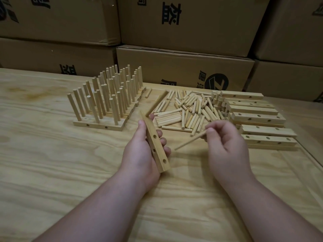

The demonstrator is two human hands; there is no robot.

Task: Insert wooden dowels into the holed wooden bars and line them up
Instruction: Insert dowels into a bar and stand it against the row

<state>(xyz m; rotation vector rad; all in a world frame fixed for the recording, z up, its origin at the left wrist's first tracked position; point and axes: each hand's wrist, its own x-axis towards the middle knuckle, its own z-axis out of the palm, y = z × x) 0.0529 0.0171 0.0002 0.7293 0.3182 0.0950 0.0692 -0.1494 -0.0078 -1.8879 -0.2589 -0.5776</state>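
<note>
My left hand point(139, 151) grips a holed wooden bar point(156, 145), tilted, with three empty holes facing right. One dowel point(156, 103) sticks out of the bar's far end, slanting up and right. My right hand point(225, 147) pinches a blurred dowel point(189, 141) between thumb and fingers, its tip pointing down-left toward the bar, a short gap apart. A pile of loose dowels point(188, 109) lies behind both hands. Finished bars with upright dowels point(108, 95) stand lined up at the left. Empty holed bars point(257, 117) are stacked at the right.
The plywood table point(70, 172) stretches wide in front and to the left. Stacked cardboard boxes point(183, 67) form a wall behind the table's far edge. A lone dowel point(148, 93) lies beside the finished rows.
</note>
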